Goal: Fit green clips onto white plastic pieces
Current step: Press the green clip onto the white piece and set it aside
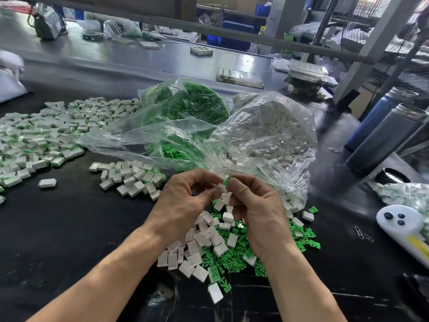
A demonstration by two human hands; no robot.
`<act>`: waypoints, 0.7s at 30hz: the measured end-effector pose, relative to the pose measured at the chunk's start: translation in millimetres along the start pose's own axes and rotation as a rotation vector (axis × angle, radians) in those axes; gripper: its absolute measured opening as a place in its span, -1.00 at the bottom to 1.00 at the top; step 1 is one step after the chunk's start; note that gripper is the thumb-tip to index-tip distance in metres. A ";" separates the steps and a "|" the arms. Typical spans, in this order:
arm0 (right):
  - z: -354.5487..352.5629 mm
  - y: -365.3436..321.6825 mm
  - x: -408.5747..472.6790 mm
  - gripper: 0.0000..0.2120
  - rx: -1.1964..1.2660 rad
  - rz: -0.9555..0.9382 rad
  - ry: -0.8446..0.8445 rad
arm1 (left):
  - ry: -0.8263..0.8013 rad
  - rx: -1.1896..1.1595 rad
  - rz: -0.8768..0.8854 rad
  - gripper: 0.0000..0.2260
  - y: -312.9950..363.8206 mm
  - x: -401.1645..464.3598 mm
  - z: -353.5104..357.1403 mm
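At the far left of the frame a wide heap of assembled pieces point(34, 138), white with green edges, spreads over the black table point(69, 228). One lone white piece point(47, 183) lies apart just below that heap. Right of it, left of centre, sits a smaller cluster of white pieces point(130, 177).

Above centre a clear plastic bag point(185, 105) holds a mass of green clips. Beside it to the right, a second clear bag point(274, 133) is full of white plastic pieces, its mouth spilling toward the hands.

In the lower centre both hands meet above a loose pile of white pieces point(197, 247) mixed with green clips point(234, 259). The left hand point(183, 203) has its fingers curled, and thumb and fingertips pinch a white piece point(220, 188). The right hand point(257, 208), fingers curled too, pinches a green clip point(227, 181) at the top edge of that white piece; the two parts touch, but whether the clip is seated cannot be told.

At the right edge two dark cylindrical bottles point(383, 135) lean in the upper right. Below them lie a few paper clips point(363, 234) and a white device point(399, 221) with dark buttons.
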State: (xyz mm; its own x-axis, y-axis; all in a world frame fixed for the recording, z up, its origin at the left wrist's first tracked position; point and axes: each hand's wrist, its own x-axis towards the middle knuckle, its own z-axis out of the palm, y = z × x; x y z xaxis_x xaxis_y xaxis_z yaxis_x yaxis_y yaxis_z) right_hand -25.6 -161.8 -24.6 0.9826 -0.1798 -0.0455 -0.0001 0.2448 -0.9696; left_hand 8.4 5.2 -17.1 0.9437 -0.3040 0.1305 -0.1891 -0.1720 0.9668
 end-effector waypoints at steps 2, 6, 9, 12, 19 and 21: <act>1.1 0.3 -0.9 -0.95 -0.013 0.002 0.000 | 0.000 -0.001 -0.001 -0.86 0.6 0.1 -0.2; 2.6 -0.8 -2.2 -0.98 -0.021 0.008 0.004 | 0.001 -0.008 0.009 -0.86 1.2 -0.2 -1.1; 2.4 -1.1 -2.5 -0.96 -0.028 0.005 0.011 | -0.004 -0.033 0.013 -0.86 1.6 -0.5 -0.8; 2.4 -1.0 -3.2 -0.92 -0.088 -0.031 0.019 | 0.004 -0.071 0.009 -0.84 0.3 -0.2 -1.1; 3.6 2.8 -2.0 -0.92 -0.103 -0.062 0.035 | 0.046 -0.197 -0.067 -0.88 -4.2 2.4 0.9; 3.3 2.8 -2.1 -0.95 -0.092 -0.045 0.024 | 0.061 -0.215 -0.084 -0.88 -4.6 3.1 1.6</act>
State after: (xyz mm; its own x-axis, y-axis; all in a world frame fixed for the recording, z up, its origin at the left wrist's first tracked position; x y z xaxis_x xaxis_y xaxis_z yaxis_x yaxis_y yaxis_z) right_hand -27.0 -157.6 -26.4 0.9772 -0.2120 -0.0059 0.0261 0.1480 -0.9886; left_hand 11.8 3.6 -21.5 0.9695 -0.2391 0.0540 -0.0528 0.0114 0.9985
